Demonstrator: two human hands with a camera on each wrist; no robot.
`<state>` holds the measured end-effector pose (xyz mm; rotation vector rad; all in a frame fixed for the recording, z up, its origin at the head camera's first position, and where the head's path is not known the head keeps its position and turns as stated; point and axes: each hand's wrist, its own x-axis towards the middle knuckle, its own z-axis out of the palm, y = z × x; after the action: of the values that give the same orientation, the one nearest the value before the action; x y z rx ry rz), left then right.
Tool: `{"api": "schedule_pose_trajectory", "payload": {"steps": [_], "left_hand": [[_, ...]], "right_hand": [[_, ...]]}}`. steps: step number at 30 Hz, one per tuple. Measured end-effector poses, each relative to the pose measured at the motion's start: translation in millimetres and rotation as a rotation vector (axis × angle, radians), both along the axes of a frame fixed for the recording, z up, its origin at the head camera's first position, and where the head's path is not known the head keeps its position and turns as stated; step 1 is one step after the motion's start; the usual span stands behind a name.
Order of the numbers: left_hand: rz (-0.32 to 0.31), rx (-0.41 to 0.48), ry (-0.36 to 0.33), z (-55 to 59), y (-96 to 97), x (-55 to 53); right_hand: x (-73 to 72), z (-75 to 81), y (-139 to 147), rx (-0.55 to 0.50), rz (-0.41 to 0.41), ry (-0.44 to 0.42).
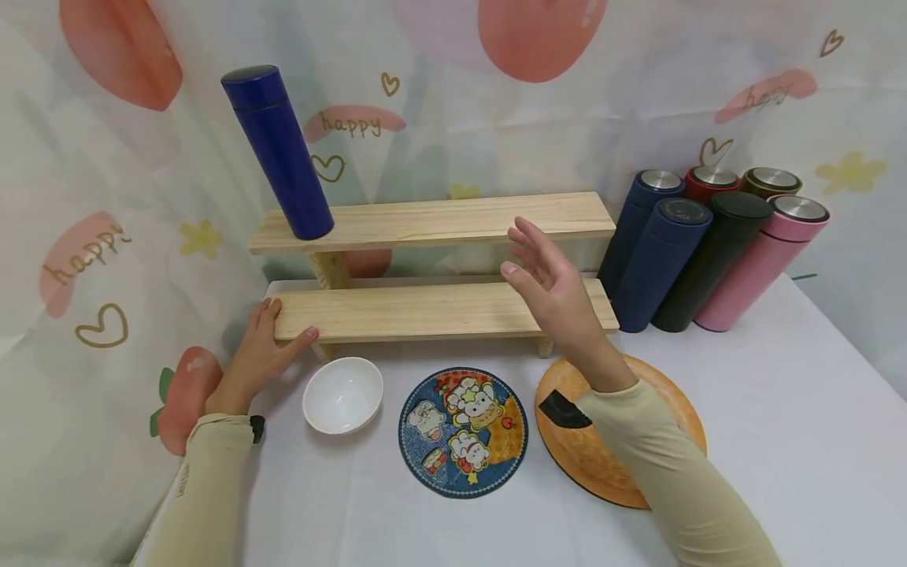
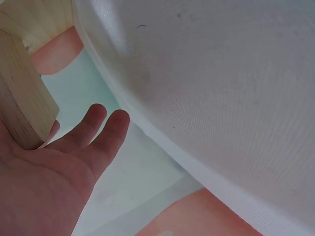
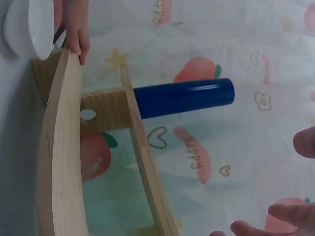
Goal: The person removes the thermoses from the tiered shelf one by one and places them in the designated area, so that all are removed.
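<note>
My left hand [image 1: 257, 354] rests against the left end of the lower board [image 1: 432, 311] of a two-tier wooden shelf. Its thumb lies by the front corner, and in the left wrist view the fingers [image 2: 106, 140] stretch out straight past the wood. On the left end of the upper board [image 1: 460, 220] stands a dark blue thermos bottle [image 1: 283, 153], upright, with no hand on it. My right hand [image 1: 556, 303] hovers in the air near the shelf's right part, fingers loosely spread and holding nothing.
Several thermos bottles, among them a black one [image 1: 712, 264] and a pink one [image 1: 761, 264], stand right of the shelf. In front lie a white bowl [image 1: 343, 396], a round cartoon mat [image 1: 464, 433] and an orange round mat [image 1: 666, 394] under my right forearm. Patterned cloth [image 1: 439, 94] hangs behind.
</note>
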<state>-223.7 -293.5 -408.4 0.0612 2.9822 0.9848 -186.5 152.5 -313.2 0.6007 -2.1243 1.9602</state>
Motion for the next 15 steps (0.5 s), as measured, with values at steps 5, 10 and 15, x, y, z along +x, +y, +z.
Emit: {"api": "schedule_pose_trajectory", "payload": {"steps": [5,10,15], "left_hand": [[0.001,-0.010,0.003,0.8,-0.3,-0.6],[0.006,-0.005,-0.006,0.6,-0.6,-1.4],[0.007,0.002,-0.011,-0.7,-0.5,-1.7]], "right_hand": [[-8.1,0.5,-18.8,-0.025,0.111,-0.047],[-17.3,1.6,-35.7,-0.024,0.165,-0.064],[-28.7,2.6,-52.4,-0.041,0.194,-0.069]]}}
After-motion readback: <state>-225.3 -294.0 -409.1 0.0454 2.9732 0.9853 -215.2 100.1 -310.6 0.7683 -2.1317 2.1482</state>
